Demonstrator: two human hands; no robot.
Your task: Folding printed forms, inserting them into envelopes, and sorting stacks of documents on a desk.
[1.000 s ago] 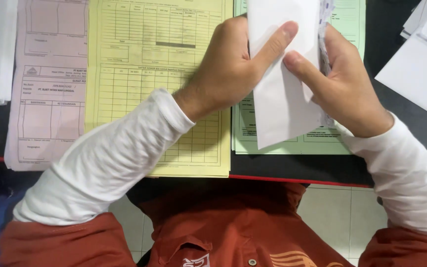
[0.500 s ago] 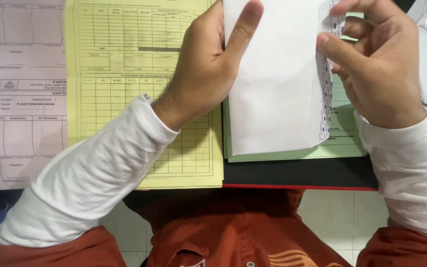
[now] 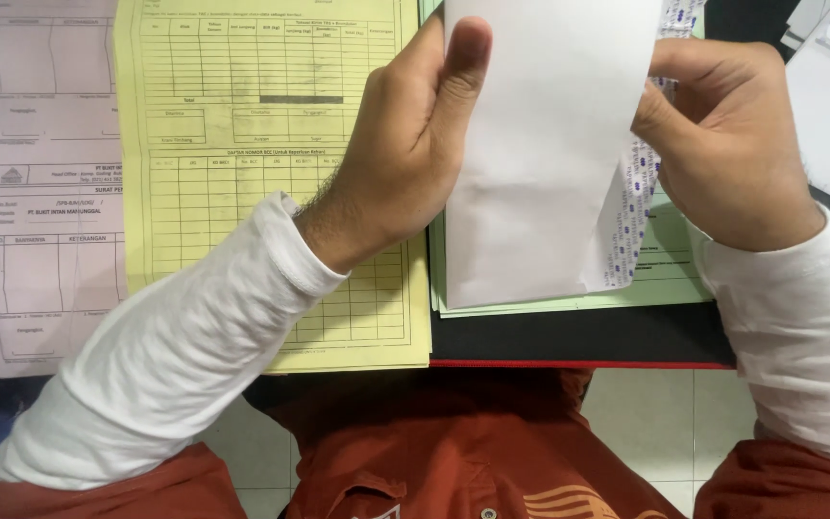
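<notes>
Dark desk top with red front edge [image 3: 578, 364]; pale tiled floor [image 3: 655, 432] at 6 o'clock. Pink printed form sheet [image 3: 45, 192] at 9, yellow gridded form sheet [image 3: 242, 173] beside it, green form sheet [image 3: 670, 269] underneath. White paper envelope [image 3: 549, 154], blue-patterned lining exposed, at 1 o'clock: left hand [image 3: 405, 154] and right hand [image 3: 732, 154] fingers pinched on its edges.

I've got a white envelope [image 3: 540, 163] upright between my left hand [image 3: 415, 144] and right hand [image 3: 732, 144], its patterned blue-and-white lining showing along the right edge. Under it on the desk lie printed forms: a pale green sheet [image 3: 670, 269], a yellow gridded one [image 3: 232, 144] left of that, a pinkish one [image 3: 45, 192] further left.
</notes>
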